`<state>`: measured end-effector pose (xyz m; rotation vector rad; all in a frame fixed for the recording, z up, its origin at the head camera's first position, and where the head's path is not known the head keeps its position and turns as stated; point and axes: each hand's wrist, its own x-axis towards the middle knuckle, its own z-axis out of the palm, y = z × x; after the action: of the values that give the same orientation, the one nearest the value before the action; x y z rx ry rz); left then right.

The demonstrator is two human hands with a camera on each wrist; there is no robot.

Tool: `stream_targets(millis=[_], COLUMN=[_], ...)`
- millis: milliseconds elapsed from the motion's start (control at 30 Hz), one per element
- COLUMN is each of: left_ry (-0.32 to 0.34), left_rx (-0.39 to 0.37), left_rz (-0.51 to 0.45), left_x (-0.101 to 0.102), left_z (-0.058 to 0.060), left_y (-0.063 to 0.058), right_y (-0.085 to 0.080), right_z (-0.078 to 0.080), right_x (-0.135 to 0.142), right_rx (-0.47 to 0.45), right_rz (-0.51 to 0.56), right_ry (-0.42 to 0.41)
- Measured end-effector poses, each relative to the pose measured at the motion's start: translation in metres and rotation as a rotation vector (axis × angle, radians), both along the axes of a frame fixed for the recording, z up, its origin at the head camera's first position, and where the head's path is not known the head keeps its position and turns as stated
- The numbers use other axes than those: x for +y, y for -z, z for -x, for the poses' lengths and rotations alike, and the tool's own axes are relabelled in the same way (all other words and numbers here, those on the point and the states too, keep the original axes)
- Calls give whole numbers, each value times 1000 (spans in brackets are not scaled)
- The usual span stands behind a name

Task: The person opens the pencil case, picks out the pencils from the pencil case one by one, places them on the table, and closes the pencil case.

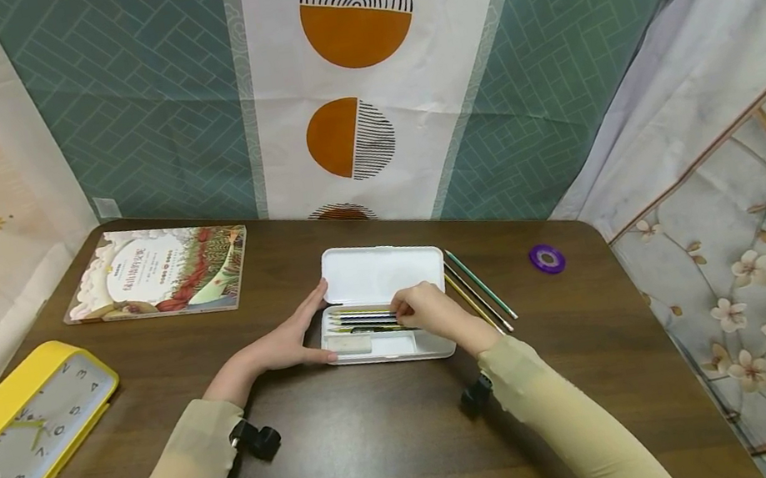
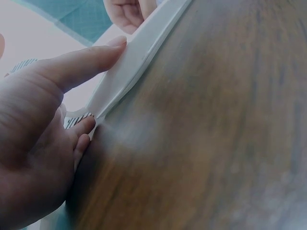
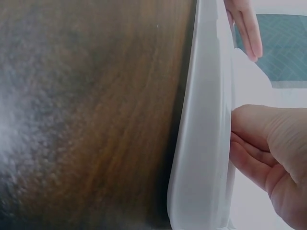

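A white pencil case [image 1: 381, 270] lies with its lid raised at mid-table. Several pencils [image 1: 354, 320] lie side by side in its tray, and a whitish eraser [image 1: 351, 344] sits in front of them. My left hand [image 1: 286, 343] touches the case's left end, thumb at the near corner and straight fingers towards the lid. Inside the tray, my right hand [image 1: 433, 308] pinches at the right end of a pencil; its fingertips are hidden behind the case wall [image 3: 204, 124] in the right wrist view. The left wrist view shows the left thumb [image 2: 91, 64] against the case's side.
Right of the case lie a green pencil [image 1: 481, 284], a dark pencil [image 1: 478, 296] and a yellow pencil [image 1: 469, 300]. Farther right is a purple ring-shaped roll [image 1: 539, 263]. A picture book [image 1: 160, 272] and a yellow clock [image 1: 26, 425] occupy the left side. Curtains hang behind the table.
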<state>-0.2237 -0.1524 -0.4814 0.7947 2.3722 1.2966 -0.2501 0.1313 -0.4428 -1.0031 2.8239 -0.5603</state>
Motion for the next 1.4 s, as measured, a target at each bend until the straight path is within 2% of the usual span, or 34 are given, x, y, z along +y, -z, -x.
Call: stream_targets(millis=[600,1400], left_ry=[1,2], left_rx=[-8,3], left_rz=[-1,-7], left_x=[0,0], left_z=[1,0], left_y=[1,2], right_y=[-2,-1], right_z=[3,5], right_x=[3,10], right_rx=[-80,-107], right_rz=[-19,22], right_ry=[26,-2])
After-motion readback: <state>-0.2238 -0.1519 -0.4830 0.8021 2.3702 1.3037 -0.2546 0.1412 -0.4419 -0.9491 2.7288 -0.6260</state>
